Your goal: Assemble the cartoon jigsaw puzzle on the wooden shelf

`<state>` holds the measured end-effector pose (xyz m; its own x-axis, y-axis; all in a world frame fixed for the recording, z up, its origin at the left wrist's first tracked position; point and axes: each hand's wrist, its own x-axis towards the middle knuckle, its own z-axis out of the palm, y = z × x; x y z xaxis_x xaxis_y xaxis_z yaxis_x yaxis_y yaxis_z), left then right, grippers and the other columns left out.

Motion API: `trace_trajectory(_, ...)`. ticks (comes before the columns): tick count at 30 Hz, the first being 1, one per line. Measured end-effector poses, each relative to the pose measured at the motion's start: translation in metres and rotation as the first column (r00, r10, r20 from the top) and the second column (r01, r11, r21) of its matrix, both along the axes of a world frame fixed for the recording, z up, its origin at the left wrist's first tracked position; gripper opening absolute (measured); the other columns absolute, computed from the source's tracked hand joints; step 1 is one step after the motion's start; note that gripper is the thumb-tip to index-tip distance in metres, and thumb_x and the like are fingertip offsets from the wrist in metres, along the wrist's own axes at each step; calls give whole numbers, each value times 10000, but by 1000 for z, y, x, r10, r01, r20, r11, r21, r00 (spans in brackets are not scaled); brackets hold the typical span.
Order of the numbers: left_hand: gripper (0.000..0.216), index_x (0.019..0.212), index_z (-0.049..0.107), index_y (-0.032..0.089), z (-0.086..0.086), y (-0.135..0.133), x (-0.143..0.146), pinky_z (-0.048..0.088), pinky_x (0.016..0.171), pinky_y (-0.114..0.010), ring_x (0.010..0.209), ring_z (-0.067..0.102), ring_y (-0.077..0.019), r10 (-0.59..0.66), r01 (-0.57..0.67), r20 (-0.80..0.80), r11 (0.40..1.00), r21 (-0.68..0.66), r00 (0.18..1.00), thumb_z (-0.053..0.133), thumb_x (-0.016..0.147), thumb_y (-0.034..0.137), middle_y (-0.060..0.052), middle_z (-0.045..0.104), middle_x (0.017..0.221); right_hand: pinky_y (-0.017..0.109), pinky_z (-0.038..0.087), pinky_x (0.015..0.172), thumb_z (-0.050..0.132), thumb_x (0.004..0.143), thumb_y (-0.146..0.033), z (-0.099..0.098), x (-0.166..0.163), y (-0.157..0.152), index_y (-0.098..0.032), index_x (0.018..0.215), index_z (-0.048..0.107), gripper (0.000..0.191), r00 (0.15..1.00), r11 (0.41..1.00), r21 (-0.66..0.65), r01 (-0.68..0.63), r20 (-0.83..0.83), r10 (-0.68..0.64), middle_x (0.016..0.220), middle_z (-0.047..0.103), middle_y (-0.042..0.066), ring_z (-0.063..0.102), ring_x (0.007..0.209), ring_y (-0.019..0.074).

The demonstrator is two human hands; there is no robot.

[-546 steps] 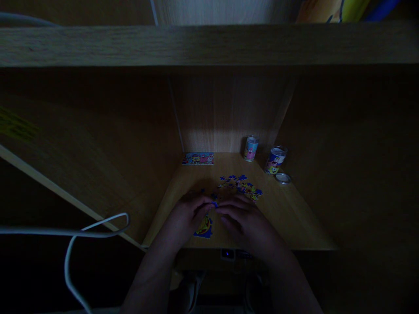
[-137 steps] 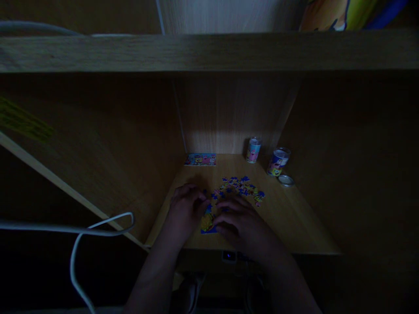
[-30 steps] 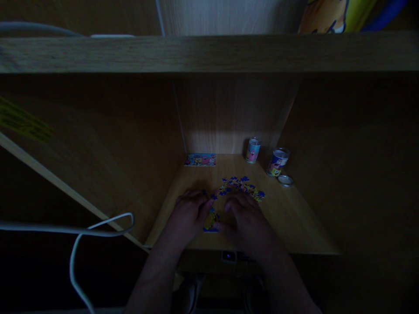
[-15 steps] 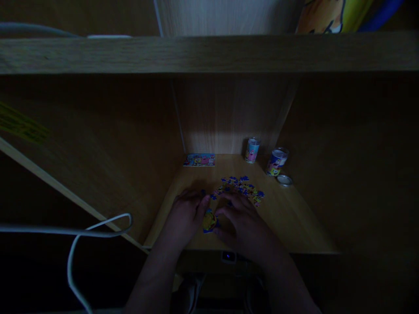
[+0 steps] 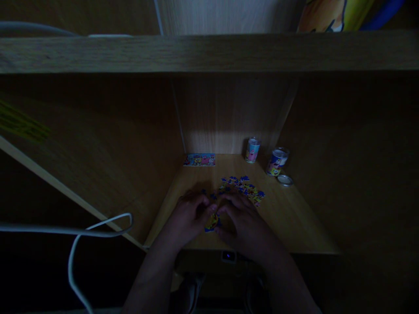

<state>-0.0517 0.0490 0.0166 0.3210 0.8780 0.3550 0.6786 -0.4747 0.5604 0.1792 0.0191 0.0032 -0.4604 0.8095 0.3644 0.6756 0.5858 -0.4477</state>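
Note:
On a dim wooden desk [image 5: 288, 222], my left hand [image 5: 188, 213] and my right hand [image 5: 244, 220] lie close together over a small joined patch of jigsaw puzzle [image 5: 212, 222], blue and yellow. The fingertips of both hands curl in and meet at the patch's upper edge. What they pinch there is too small and dark to name. Just beyond the hands lies a heap of loose puzzle pieces [image 5: 244, 187].
A small picture card [image 5: 199, 159] lies at the back left of the desk. Two printed tins [image 5: 252, 149] [image 5: 276, 161] stand at the back right, with a round lid [image 5: 285, 180] beside them. A shelf board [image 5: 209, 52] runs overhead. A white cable [image 5: 98, 226] loops at the left.
Both hands have drawn closer together over the joined patch; the fingers, spread a second ago, now curl in and meet at its top edge.

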Motion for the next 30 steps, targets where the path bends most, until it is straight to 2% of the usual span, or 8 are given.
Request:
trace_trajectory(4, 87, 914, 732, 246, -1, -1, -1, 531, 732, -301, 843, 732, -199, -82, 86, 77, 995, -50, 994, 725, 997, 274, -4, 791, 898, 632, 389, 1345, 821, 927, -226, 1, -1, -1, -274, 1212, 682, 320, 999, 999, 23, 28, -18, -28, 1591, 629, 96, 498, 1588, 336)
trace_trajectory(8, 94, 960, 755, 251, -1, -1, -2, 558, 737, -281, 826, 742, -176, -136, 150, 159, 985, -85, 978, 680, 1006, 217, 2, 811, 912, 636, 414, 1320, 814, 925, -229, 0, -1, 0, -286, 1195, 678, 308, 999, 999, 38, 28, -22, -27, 1500, 676, 95, 537, 1546, 336)
trace_trajectory(14, 130, 1011, 782, 256, -2, 1, -4, 581, 815, -309, 890, 773, -192, -75, 98, 200, 989, -107, 977, 676, 1004, 182, -1, 826, 974, 631, 394, 1332, 806, 929, -236, 2, -1, 1, -285, 1228, 675, 330, 999, 999, 30, 10, -31, -9, 1479, 682, 91, 536, 1539, 336)
trace_trajectory(18, 131, 1030, 783, 260, 2, -2, -2, 588, 849, -307, 919, 787, -190, -89, 120, 228, 985, -126, 969, 672, 1027, 188, 9, 837, 991, 623, 334, 1375, 805, 950, -247, 4, -1, 0, -304, 1338, 679, 412, 1000, 1000, 25, -16, -26, 17, 1532, 680, 57, 517, 1561, 312)
trace_trajectory(23, 153, 1055, 786, 269, 4, -3, -2, 610, 894, -298, 949, 810, -185, -99, 131, 223, 982, -137, 970, 673, 1033, 169, 21, 857, 1017, 638, 322, 1380, 755, 1017, -253, 6, 0, 1, -337, 1364, 716, 360, 999, 998, 32, -48, -22, 49, 1485, 730, 38, 579, 1511, 290)
trace_trajectory(30, 236, 1159, 809, 294, -2, -1, -4, 645, 997, -349, 1039, 833, -205, -106, 124, 212, 989, -75, 972, 642, 1058, 160, 4, 879, 1134, 649, 345, 1374, 749, 1011, -240, 5, 1, 2, -360, 1507, 663, 518, 999, 998, 43, -50, -18, 51, 1536, 708, 40, 577, 1519, 290)
